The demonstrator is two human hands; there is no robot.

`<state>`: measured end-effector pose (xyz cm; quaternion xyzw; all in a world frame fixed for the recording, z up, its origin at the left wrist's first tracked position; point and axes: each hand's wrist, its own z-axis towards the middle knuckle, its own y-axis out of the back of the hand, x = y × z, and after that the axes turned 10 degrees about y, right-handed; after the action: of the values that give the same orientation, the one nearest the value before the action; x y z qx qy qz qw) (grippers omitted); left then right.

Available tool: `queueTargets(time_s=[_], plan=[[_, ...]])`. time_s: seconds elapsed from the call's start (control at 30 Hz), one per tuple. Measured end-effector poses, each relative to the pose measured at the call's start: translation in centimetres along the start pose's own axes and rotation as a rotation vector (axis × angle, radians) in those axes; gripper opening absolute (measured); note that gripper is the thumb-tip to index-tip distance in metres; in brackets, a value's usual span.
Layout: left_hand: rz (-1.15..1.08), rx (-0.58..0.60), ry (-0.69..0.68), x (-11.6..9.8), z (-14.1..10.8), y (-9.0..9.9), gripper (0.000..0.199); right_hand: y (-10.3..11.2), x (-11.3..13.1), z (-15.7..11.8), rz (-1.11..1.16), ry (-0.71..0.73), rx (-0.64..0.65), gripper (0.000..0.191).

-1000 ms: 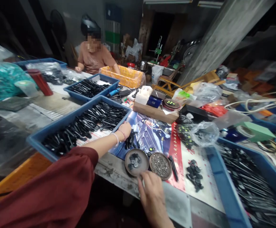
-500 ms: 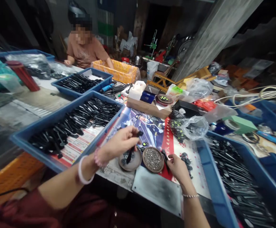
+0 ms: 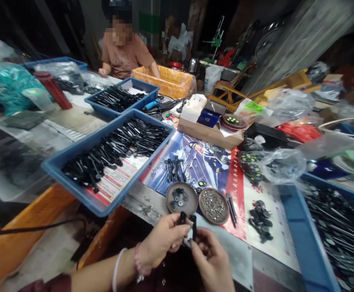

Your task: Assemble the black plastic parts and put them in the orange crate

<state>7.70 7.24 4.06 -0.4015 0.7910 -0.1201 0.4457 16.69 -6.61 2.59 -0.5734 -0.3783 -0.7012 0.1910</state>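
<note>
My left hand (image 3: 164, 235) is closed on a small black part (image 3: 182, 217), whose end sticks up past the fingertips. Close against it, my right hand (image 3: 210, 259) pinches another black piece (image 3: 194, 227) with a pale patch below it. The two hands meet in front of the table edge, and fingers hide most of both pieces. Just beyond them are a round dish (image 3: 170, 202) with dark discs and a brown dish (image 3: 201, 207) full of small metal pins or screws. Slim black pieces (image 3: 231, 209) lie right of the dishes.
A blue tray (image 3: 161, 148) of black long-handled parts stands left; another blue tray (image 3: 295, 219) is at right. Black disc-shaped parts (image 3: 260, 221) lie on the poster. Behind are a wooden box (image 3: 207, 134) and a clear bag (image 3: 283, 166). A person (image 3: 125, 52) sits across, reaching into an orange crate (image 3: 164, 83).
My left hand has come down and toward me from above the dishes. The right hand has left the slim pieces beside the pin dish and joined it. The view has shifted too.
</note>
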Motion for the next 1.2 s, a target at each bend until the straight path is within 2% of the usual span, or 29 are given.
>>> queueTargets(time_s=[0.1, 0.2, 0.4, 0.53, 0.57, 0.7, 0.73, 0.83, 0.93, 1.07, 1.2], plan=[[-0.009, -0.03, -0.035, -0.4, -0.5, 0.1, 0.034, -2.9, 1.1, -0.4, 0.023, 0.017, -0.002, 0.027], [0.012, -0.058, -0.052, -0.8, -1.2, 0.9, 0.037, -3.6, 1.7, 0.2, -0.046, 0.061, 0.024, 0.024], [0.091, -0.154, -0.114, -0.4, -2.5, 3.1, 0.024, -3.7, 1.4, 1.1, -0.146, 0.221, 0.272, 0.026], [0.021, -0.152, -0.13, -0.3, -3.2, 3.9, 0.021, -1.7, 0.0, 3.0, -0.213, 0.286, 0.407, 0.034], [0.012, -0.156, -0.12, -0.3, -3.3, 4.0, 0.021, -0.9, -0.2, 3.8, -0.255, 0.266, 0.397, 0.036], [0.041, -0.164, -0.085, -0.6, -3.8, 4.3, 0.019, 1.4, -0.3, 7.2, -0.514, 0.223, 0.112, 0.042], [0.058, -0.149, -0.079, -0.7, -3.9, 4.3, 0.018, 1.6, -0.3, 8.0, -0.566, 0.239, 0.102, 0.042], [0.096, -0.096, -0.074, -1.0, -3.9, 4.7, 0.016, 1.1, -0.4, 9.9, -0.725, 0.261, 0.246, 0.034], [0.12, -0.109, -0.074, -1.2, -3.9, 5.1, 0.017, -0.3, -0.6, 11.2, -0.901, 0.23, 0.365, 0.026], [0.115, -0.116, -0.035, -1.1, -4.2, 5.7, 0.018, -1.4, -1.1, 11.9, -0.954, 0.229, 0.4, 0.017], [0.081, -0.082, -0.009, -0.4, -4.7, 6.2, 0.023, -1.0, -2.8, 12.5, -0.884, 0.266, 0.409, 0.02]])
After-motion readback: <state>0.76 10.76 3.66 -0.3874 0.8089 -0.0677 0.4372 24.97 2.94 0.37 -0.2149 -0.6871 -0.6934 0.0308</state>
